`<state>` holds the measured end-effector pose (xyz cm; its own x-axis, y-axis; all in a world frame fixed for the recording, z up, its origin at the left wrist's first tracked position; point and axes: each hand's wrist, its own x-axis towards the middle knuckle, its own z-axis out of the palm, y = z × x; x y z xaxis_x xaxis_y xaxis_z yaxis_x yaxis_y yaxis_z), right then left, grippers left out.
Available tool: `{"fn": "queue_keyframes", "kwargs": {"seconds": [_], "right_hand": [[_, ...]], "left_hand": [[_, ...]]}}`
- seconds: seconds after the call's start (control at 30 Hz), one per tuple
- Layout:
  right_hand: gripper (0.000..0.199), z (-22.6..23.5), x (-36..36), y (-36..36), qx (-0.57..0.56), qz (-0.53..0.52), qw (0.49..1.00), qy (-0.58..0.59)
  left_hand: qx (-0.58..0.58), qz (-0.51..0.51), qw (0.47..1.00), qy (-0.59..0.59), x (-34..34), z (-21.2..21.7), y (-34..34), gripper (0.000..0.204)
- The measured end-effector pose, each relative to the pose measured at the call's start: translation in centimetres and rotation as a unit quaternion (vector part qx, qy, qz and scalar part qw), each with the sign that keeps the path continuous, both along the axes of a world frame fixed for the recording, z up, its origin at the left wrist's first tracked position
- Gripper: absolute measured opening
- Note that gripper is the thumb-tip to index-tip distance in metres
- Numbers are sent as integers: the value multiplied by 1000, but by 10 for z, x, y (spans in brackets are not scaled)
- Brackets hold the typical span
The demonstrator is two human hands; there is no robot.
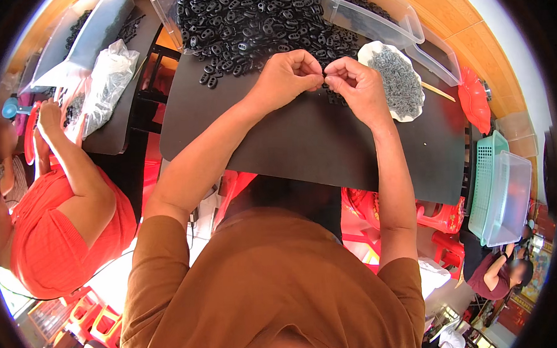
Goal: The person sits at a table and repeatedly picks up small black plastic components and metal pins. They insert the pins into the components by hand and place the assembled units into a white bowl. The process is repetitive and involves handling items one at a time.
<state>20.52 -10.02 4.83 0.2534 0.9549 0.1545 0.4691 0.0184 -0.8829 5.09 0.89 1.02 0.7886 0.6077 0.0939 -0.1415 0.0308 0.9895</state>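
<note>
My left hand point(290, 75) and my right hand point(356, 88) meet over the far part of the dark table point(277, 137), thumbs and fingertips pinched together. A small black piece point(324, 75) shows between the fingertips; its shape is mostly hidden. Just beyond my hands lies a large heap of black oval plastic pieces point(255, 27) with two holes each, which look like cord locks. Beside my right hand stands a white scalloped dish point(364, 53) full of tiny grey pieces, perhaps springs. Several black pieces point(335, 98) lie under my right hand.
Clear plastic bins point(377, 17) stand behind the heap. A thin wooden stick point(438, 92), a red dish point(474, 99) and a green basket point(484, 179) are at the right. A person in red point(78, 224) works at another table on the left, near a plastic bag point(111, 81).
</note>
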Motion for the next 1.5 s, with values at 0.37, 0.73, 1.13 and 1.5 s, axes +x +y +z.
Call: {"fn": "queue_keyframes", "kwargs": {"seconds": [0.37,0.73,1.13,1.5], "right_hand": [[7,2,1,-1,41,12,991,-130],[7,-4,1,2,-3,6,1000,-9],[9,-17,30,0,62,-37,997,12],[17,0,44,-9,153,-38,976,148]], "left_hand": [[7,19,1000,18,0,2,2,9],[6,29,1000,7,2,0,3,9],[440,89,883,135,-34,15,-4,20],[525,71,830,177,-25,2,-7,7]]}}
